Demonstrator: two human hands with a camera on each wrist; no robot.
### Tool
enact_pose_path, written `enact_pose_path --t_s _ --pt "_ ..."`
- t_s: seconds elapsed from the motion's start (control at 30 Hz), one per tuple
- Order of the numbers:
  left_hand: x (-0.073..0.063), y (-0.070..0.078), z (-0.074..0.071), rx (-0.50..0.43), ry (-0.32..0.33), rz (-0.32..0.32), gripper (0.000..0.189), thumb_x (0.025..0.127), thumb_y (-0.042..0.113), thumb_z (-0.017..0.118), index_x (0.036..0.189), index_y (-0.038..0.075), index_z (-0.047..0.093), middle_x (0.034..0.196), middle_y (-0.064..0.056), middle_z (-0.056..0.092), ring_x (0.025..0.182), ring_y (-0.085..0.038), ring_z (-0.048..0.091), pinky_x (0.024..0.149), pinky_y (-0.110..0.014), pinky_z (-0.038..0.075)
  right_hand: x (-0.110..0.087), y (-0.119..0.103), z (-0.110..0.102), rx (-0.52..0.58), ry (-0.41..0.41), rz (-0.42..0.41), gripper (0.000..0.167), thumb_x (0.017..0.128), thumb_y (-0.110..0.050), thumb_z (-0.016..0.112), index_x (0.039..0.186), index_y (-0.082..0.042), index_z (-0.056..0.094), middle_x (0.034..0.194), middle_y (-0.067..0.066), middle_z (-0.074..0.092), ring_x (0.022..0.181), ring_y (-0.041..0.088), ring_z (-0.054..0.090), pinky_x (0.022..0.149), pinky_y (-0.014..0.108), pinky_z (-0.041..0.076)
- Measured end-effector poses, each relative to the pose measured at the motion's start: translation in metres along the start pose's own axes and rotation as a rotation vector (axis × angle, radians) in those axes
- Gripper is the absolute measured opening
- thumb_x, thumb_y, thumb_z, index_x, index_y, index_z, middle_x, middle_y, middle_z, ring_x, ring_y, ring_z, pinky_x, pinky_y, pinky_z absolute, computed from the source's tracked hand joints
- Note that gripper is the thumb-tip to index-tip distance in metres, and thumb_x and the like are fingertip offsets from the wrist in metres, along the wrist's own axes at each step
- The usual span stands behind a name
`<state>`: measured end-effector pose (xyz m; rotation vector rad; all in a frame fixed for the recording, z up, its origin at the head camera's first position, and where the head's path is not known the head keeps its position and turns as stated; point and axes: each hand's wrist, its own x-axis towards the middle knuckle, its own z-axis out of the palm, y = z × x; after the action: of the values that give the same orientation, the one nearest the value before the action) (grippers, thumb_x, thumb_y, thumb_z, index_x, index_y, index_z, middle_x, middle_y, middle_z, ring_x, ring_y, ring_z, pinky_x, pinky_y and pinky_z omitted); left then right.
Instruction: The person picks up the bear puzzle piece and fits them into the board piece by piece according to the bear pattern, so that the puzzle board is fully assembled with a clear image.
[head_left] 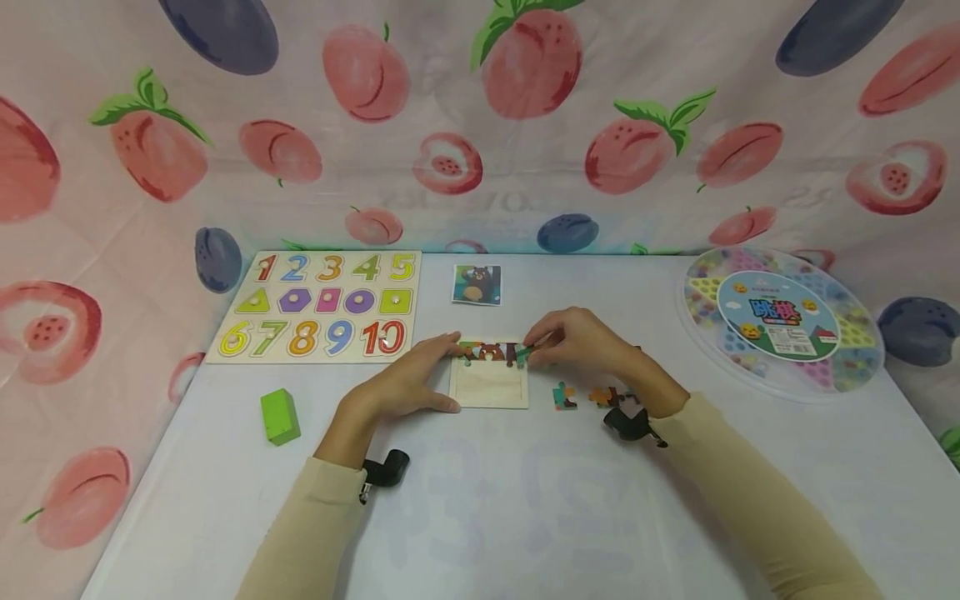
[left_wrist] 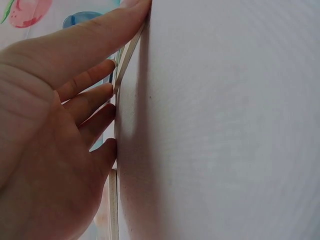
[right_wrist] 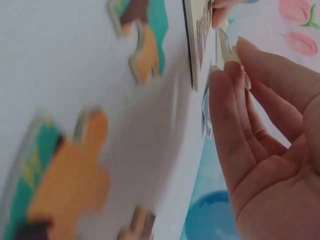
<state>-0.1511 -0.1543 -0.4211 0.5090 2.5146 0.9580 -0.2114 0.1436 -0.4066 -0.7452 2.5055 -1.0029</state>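
Note:
A square wooden puzzle tray (head_left: 489,393) lies on the table, a row of bear-picture jigsaw pieces (head_left: 489,352) along its far side and bare wood at its near side. My left hand (head_left: 401,383) holds the tray at its left side, thumb at the near corner and fingertips at the far one. Between thumb and fingers, my right hand (head_left: 577,346) pinches a jigsaw piece (right_wrist: 227,47) over the tray's far right corner; its pale back shows in the right wrist view. To the tray's right lie loose pieces, including a teal and orange one (head_left: 564,397), partly hidden by the right wrist.
A number-and-shape board (head_left: 318,321) lies at the back left, with a green block (head_left: 280,417) in front of it. A bear picture card (head_left: 477,285) is behind the tray. At the back right sits a round, clear-rimmed game box (head_left: 780,321). A patterned cloth hangs behind the table.

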Motion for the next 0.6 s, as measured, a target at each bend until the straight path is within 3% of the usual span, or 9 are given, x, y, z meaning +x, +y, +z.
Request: enact_pose_path --t_s 0.6 --pt "0.001 -0.001 -0.002 -0.018 -0.007 0.012 0.078 0.079 0.023 0.088 0.148 0.014 0.051 0.171 -0.005 0.026 0.161 -0.03 0.018 0.132 -0.052 0.017 0.021 -0.029 0.033 0.07 -0.082 -0.024 0.026 0.087 -0.017 0.082 0.111 -0.01 0.079 0.116 0.008 0.076 0.092 0.012 0.073 0.079 0.025 0.061"
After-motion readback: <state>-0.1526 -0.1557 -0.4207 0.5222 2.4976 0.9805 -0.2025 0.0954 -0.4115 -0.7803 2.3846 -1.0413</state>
